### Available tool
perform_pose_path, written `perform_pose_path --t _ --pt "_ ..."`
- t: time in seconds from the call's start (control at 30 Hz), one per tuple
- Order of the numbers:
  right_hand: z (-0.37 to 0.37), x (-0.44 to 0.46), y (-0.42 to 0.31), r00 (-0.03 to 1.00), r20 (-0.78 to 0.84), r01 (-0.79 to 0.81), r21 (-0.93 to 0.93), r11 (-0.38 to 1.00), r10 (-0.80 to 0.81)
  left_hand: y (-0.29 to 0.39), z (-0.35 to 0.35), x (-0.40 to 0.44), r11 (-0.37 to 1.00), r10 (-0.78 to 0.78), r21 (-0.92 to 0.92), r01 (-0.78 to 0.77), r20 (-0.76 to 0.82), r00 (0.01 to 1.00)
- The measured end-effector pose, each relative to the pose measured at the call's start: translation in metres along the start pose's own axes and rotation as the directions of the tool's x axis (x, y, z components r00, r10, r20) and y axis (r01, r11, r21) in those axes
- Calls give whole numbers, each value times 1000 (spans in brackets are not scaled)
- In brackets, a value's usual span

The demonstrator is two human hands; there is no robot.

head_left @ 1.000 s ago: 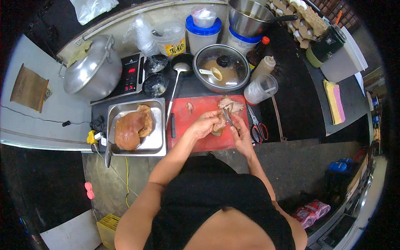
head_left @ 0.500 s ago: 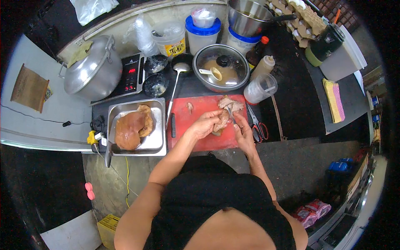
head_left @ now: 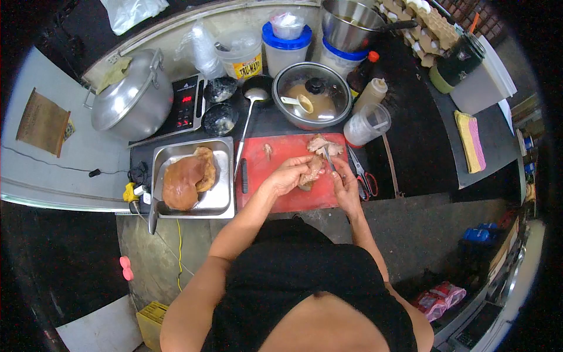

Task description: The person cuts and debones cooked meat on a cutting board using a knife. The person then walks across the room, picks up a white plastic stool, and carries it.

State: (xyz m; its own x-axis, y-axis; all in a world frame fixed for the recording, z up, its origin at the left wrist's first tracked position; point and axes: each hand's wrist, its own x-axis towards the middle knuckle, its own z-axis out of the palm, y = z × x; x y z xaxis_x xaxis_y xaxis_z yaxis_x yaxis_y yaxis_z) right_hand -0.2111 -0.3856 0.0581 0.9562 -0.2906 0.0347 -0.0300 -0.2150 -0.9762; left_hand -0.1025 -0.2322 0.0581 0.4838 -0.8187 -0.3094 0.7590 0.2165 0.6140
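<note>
My left hand (head_left: 288, 177) is closed on a piece of cooked meat (head_left: 312, 173), held over the right half of a red cutting board (head_left: 267, 196). Facing it, my right hand (head_left: 345, 186) grips a slim metal utensil (head_left: 329, 158) whose tip reaches the meat; whether it is a fork or a knife I cannot tell. Pale shredded meat (head_left: 324, 145) lies just beyond, at the board's far right corner. A small scrap of meat (head_left: 268, 151) sits alone toward the far left of the board.
Left of the board stands a steel tray (head_left: 220, 205) with large browned meat pieces (head_left: 183, 182). Scissors (head_left: 365, 179) lie at the right. Behind are a ladle (head_left: 252, 102), a glass-lidded bowl (head_left: 314, 120), an induction cooker (head_left: 186, 105) and a large pot (head_left: 132, 97).
My right hand has shifted slightly, and the utensil in it has turned more upright beside the meat. The left hand keeps its hold in nearly the same place.
</note>
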Motion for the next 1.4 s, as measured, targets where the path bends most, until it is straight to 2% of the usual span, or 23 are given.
perform_pose_path --t 0.1,0.2,0.3,0.4,0.5,0.6,0.73,0.8,1.0,1.1,1.27,1.4 --pt "7 -4 -10 999 46 20 7 1000 -20 -7 -19 6 999 11 39 -14 74 997" --pt "15 -6 -13 997 70 24 75 997 -29 -10 -21 8 999 0 48 -4 70 998" --pt "17 -5 -8 996 78 38 122 992 -48 -10 -21 9 990 -24 141 13 77 997" --pt "13 -1 8 996 29 86 66 994 -88 -9 -14 6 996 -8 91 4 43 999" --pt "10 -2 -1 996 -70 60 135 989 -51 -6 -9 4 997 21 72 -24 43 999" --pt "11 -6 -11 998 -15 59 101 993 -58 -3 -2 1 999 22 38 -21 -4 1000" --pt "17 -12 -16 999 35 -31 124 992 27 -12 -16 9 999 45 -6 -45 45 998" --pt "20 -12 -18 999 49 -11 129 992 5 -12 -17 11 999 40 -2 -40 61 997" --pt "18 -8 6 996 -16 85 66 994 -84 -12 -20 12 999 45 17 -46 38 998" --pt "12 -4 0 996 -70 69 137 988 -60 -5 1 4 997 64 -46 -67 -67 996" --pt "15 -8 -20 1000 26 -9 79 997 7 -15 -22 13 997 70 -27 -69 31 997" --pt "17 -7 -16 997 76 10 87 996 -17 -10 -14 8 997 67 -28 -66 51 996"
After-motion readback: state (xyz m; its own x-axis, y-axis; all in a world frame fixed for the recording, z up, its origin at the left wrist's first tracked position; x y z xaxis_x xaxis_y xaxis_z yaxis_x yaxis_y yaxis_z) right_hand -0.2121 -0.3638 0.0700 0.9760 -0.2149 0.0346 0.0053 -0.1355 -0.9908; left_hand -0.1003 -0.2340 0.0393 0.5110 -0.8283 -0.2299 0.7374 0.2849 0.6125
